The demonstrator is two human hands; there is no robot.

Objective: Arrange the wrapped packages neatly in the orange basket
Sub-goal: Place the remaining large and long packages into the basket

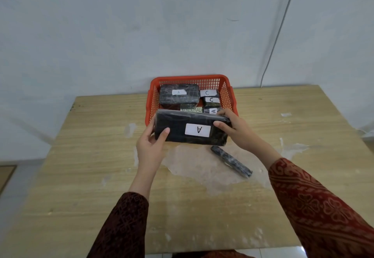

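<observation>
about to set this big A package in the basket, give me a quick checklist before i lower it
1. Both hands grip the big A package, left hand and right hand at its ends: ok
2. Package over the orange basket: not ok, mostly short of the near rim
3. Free floor space in basket: cannot tell
4. Label facing up: ok
5. Wrapped roll left on the table: not ok

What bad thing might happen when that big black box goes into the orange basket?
The big package, held by both hands at its ends over the basket's near edge, might not fit flat: other packages already fill much of it, so it may end up tilted or crush the small C ones. The wrapped roll on the table could be forgotten.
</observation>
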